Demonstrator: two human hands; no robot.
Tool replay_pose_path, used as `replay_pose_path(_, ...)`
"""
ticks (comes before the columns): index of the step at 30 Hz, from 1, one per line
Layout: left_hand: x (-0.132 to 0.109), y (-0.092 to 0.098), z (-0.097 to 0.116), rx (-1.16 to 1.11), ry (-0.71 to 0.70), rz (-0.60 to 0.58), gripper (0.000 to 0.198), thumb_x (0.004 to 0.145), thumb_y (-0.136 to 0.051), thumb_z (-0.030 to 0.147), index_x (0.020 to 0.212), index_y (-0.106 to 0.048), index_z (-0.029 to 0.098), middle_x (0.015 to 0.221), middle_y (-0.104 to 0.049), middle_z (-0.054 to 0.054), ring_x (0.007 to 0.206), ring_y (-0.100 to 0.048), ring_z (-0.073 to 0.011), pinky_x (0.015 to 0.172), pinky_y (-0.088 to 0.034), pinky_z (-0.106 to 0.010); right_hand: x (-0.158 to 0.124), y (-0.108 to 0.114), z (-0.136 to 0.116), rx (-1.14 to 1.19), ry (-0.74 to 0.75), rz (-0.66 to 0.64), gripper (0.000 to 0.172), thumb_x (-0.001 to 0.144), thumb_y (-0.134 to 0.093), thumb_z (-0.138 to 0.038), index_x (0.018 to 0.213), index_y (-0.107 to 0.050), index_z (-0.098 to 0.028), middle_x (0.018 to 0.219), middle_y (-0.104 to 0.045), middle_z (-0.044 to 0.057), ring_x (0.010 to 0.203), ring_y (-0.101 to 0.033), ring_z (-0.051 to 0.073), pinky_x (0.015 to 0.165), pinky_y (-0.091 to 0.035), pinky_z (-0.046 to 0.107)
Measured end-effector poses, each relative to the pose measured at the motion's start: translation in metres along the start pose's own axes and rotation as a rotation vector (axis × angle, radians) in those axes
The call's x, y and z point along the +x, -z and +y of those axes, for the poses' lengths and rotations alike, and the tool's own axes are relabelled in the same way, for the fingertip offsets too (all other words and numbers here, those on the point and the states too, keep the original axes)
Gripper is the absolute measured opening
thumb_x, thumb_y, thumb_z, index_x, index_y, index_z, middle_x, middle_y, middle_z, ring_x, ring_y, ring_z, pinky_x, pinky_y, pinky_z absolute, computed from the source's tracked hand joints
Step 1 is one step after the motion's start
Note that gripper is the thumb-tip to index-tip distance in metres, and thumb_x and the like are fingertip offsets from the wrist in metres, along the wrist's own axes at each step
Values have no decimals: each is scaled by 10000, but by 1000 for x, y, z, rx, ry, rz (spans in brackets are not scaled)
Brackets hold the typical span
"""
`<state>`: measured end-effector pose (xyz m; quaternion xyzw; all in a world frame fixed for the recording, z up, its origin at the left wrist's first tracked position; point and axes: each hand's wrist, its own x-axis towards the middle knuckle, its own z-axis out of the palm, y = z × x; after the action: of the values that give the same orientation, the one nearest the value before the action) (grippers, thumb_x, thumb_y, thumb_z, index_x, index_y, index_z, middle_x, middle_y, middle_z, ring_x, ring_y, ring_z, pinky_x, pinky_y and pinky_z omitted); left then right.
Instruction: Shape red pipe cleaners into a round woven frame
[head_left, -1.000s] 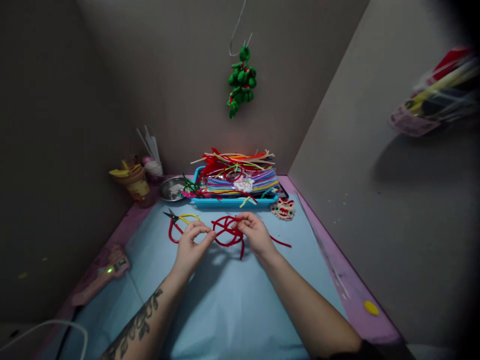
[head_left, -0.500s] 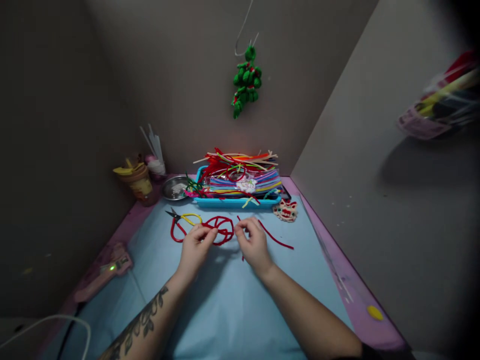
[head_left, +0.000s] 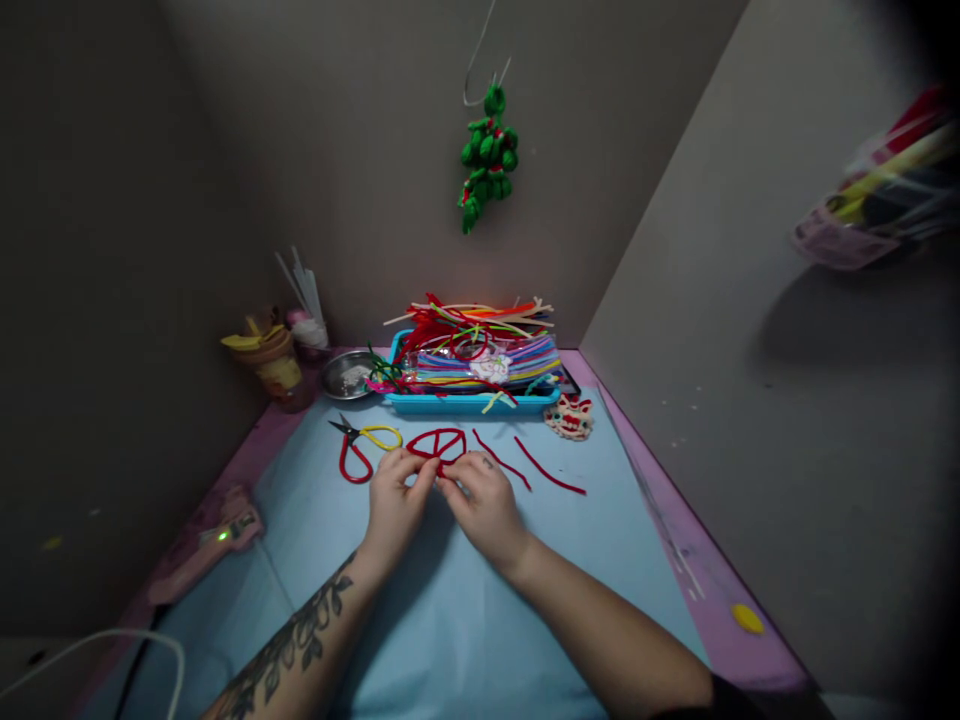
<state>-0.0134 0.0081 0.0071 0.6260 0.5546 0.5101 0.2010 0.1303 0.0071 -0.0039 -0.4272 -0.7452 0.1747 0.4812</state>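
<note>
Blue tray [head_left: 465, 404] w/ a heap of coloured pipe cleaners sits at the back of the blue mat [head_left: 450, 620]. Metal dish [head_left: 346, 376] & cup [head_left: 274, 366] are to its left, and a small red-white figure [head_left: 570, 416] is at its right corner. Scissors [head_left: 365, 436] w/ yellow handle lie just left of the hands, next to a red loop [head_left: 352, 466]. Loose red strips [head_left: 546, 472] lie right of the hands, apart from them. Glue gun [head_left: 206, 545] is at the left edge. Green ornament [head_left: 487, 155] hangs on the back wall.

Both forearms reach in from below and meet mid-mat, knuckles up. Left hand [head_left: 395, 505] & right hand [head_left: 484, 505] have fingertips bunched close together, each pinching the near edge of the red wire shape [head_left: 437, 443]. It's a round loop w/ crossbars, lying on the mat just beyond the fingers, btwn scissors & strips. The hands cover its near edge.
</note>
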Motion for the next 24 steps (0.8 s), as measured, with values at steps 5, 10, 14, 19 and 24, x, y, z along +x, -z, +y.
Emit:
replay_pose_path(5,7,5,-3,-39,20,-107,255,810,-603,363,626,-667,197,666,-593,-28,700,-557,-185,689,-428,-304,10,18,10,71,58,29,216,935,-488,-240,902,-701,-220,833,-635,53,844,-589,198,789,-477,349)
replay_pose_path(10,9,8,-8,-109,26,-400,220,786,-621,330,642,-714,192,670,-593,-41,709,-556,-186,690,-424,-307,25,34,28,66,55,-149,156,868,-592,-162,900,-727,-235,1046,-599,67,1049,-548,215,943,-431,396)
replay_pose_path(14,10,7,-10,-129,26,-488,164,763,-641,303,695,-745,195,701,-581,-37,749,-547,-184,721,-416,-306,27,35,42,126,4,-429,108,818,-670,-154,867,-728,-231,1104,-594,60,1097,-553,216,1004,-399,421)
replay_pose_path(19,9,2,-14,-230,192,-592,214,768,-651,366,696,-727,179,758,-593,-36,749,-550,-173,720,-410,-298,24,29,49,246,4,-449,117,828,-625,-114,801,-691,-207,1001,-599,40,975,-593,178,937,-444,370)
replay_pose_path(24,4,-7,-18,-391,348,-521,204,709,-674,346,624,-693,162,700,-572,-21,671,-526,-150,661,-399,-285,21,22,49,316,13,-389,151,807,-597,-79,760,-676,-199,832,-605,16,824,-598,161,791,-477,307)
